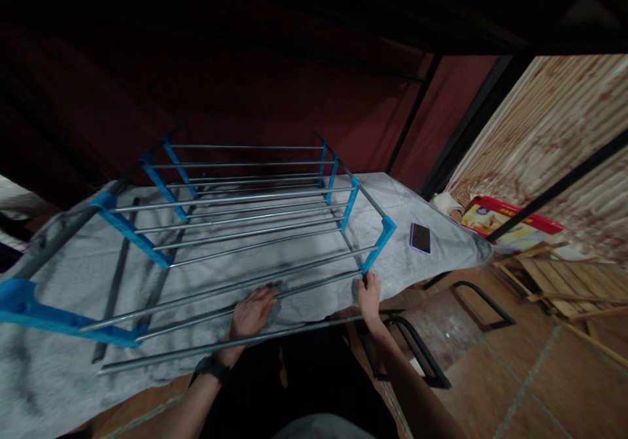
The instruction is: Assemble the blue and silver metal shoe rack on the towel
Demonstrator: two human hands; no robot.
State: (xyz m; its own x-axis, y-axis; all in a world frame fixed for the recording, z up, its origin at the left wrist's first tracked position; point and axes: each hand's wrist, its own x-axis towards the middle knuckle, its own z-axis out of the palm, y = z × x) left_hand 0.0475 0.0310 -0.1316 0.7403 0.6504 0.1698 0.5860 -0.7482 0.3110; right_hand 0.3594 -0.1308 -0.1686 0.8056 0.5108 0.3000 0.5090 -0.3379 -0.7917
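A rack of grey metal tubes [230,235] joined by blue plastic brackets lies across a grey cloth-covered surface [304,282]. My left hand [252,311], with a dark watch at the wrist, rests over a lower front tube, its fingers stretched out. At the right front corner, the fingers of my right hand [369,293] close round the bottom end of a blue bracket [380,243]; its fingertips are partly hidden. One more grey tube [161,358] runs along the near edge, past my left wrist towards my right hand.
A phone [420,239] lies on the cloth to the right. Beyond it are a red and yellow box [510,220] and a folded wooden chair [564,279]. A black metal frame [422,354] stands below the edge. Dark red fabric [275,92] hangs behind the rack.
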